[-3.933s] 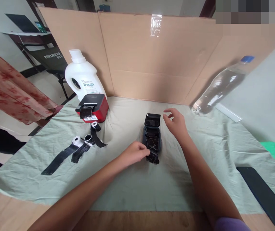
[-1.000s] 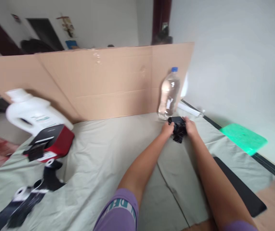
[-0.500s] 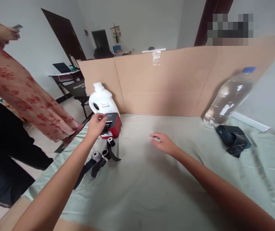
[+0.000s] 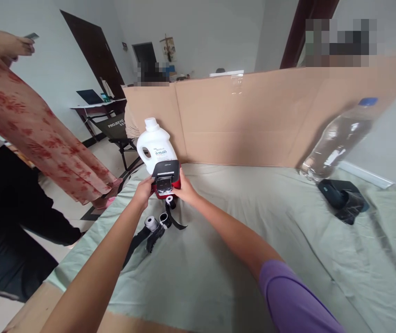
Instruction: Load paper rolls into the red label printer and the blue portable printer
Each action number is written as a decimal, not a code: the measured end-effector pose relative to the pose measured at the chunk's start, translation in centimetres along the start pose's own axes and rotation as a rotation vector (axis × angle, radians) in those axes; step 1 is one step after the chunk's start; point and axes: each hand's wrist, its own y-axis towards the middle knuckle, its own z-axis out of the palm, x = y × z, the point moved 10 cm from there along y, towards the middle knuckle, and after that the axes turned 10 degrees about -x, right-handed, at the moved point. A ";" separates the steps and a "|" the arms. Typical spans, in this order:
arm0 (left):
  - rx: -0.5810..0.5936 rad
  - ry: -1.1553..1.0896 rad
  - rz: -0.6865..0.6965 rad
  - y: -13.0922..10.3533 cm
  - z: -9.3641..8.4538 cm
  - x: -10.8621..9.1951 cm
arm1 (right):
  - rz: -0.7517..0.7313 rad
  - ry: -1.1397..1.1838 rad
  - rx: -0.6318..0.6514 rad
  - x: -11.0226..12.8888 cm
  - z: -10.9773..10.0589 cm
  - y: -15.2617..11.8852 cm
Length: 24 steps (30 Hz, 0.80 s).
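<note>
A small red-and-black printer (image 4: 166,170) stands on the cloth in front of the white jug. My left hand (image 4: 143,192) grips its left side, fingers closed against the casing. On the other side my right hand (image 4: 185,187) holds the right edge, its thumb near the front. A dark slot or cover shows on the printer's front. Just below it lies a small roll (image 4: 170,201) with a black strip trailing off. Nearer to me are a white-ended roll (image 4: 151,223) and a dark-cored roll (image 4: 165,220), also with black strips.
Behind the printer stands the white jug (image 4: 156,147) with a handle. A cardboard panel (image 4: 235,125) borders the cloth-covered table (image 4: 239,296) at the back. At right are a large clear bottle (image 4: 339,138) and a black device (image 4: 341,196). A person in a floral garment (image 4: 41,134) stands at left.
My right hand has moved left across the cloth onto the printer's right side. My left hand has lowered from above the printer to its left side. The view has shifted slightly.
</note>
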 end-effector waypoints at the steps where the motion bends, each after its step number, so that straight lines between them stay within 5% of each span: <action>1: -0.008 -0.006 0.029 -0.8 0.4 -0.8 | -0.019 0.008 -0.033 0.5 -1.2 -0.5; 4: 0.011 0.009 0.216 -4.8 2.9 -3.8 | -0.087 0.013 -0.137 1.7 -6.4 -3.1; 7: 0.108 0.056 0.414 -11.7 6.9 -5.3 | -0.113 -0.038 -0.230 2.3 -13.0 -7.4; 10: 0.311 0.055 0.462 -19.3 11.5 -3.5 | -0.156 -0.161 -0.330 3.1 -19.5 -13.2; 13: 0.519 -0.044 0.433 -25.2 15.1 -0.6 | -0.128 -0.326 -0.396 2.9 -23.8 -18.8; 18: 0.676 -0.102 0.379 -28.8 17.8 2.9 | -0.087 -0.429 -0.431 0.6 -25.7 -23.8; 24: 0.683 -0.083 0.363 -28.6 18.0 4.3 | -0.111 -0.430 -0.446 -1.2 -25.4 -24.2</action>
